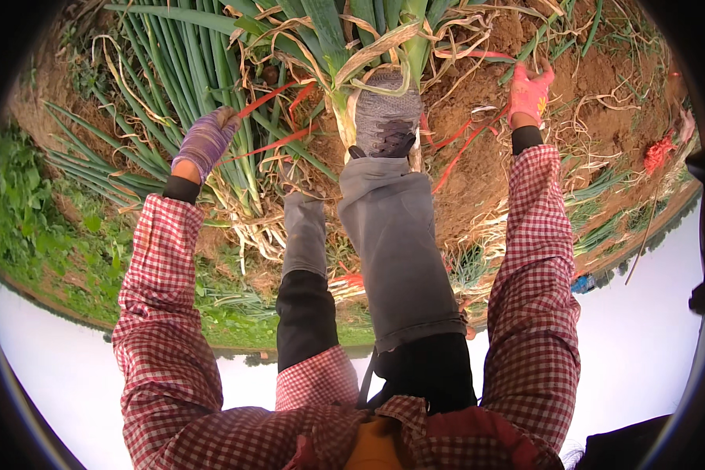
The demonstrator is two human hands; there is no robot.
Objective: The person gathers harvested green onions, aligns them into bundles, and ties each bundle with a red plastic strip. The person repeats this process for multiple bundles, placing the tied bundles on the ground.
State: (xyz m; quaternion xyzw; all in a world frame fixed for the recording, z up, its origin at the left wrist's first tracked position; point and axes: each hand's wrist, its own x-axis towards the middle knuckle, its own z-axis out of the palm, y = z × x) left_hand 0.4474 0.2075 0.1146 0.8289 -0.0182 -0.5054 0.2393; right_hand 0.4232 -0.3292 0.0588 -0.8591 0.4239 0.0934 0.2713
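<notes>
My left hand [207,141], in a purple striped knit glove, is closed on one end of a red plastic strap [267,98]. My right hand [529,94], in a pink glove, grips another length of red strap [476,54] between thumb and fingers. Between them a bundle of large green onions [341,117] lies on the soil, and my grey knit shoe [388,111] rests on it. More strap shows on both sides of the shoe; its path beneath the bundle is hidden.
Loose green onions [202,76] with pale roots lie beside my left hand. Reddish soil [476,153] with dry leaves spreads at the right. A red tangle of strap [659,154] lies at far right. Leafy green plants [29,194] grow at far left.
</notes>
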